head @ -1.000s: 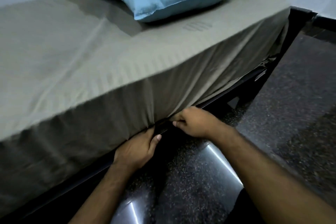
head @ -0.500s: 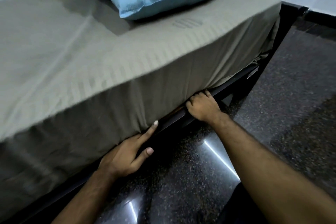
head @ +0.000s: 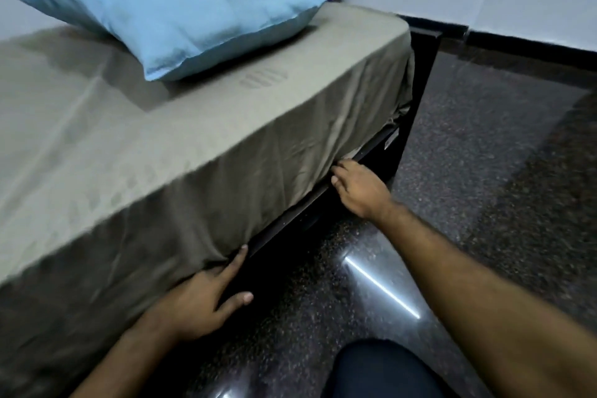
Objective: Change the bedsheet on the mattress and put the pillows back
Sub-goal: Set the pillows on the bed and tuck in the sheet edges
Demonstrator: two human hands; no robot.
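My left hand (head: 197,304) presses flat-fingered on the bedsheet (head: 200,152) hem; right hand (head: 361,191) fingertips seemingly tucked under it (grip unclear, blurry).

Dim indoor light, bright streak glaring on glossy floor (head: 452,171), soft motion blur, wide-angle edge bending

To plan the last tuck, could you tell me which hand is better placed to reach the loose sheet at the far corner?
Right. The right hand already touches the bedsheet hem nearest that bunched corner; the left hand presses the hem further back.
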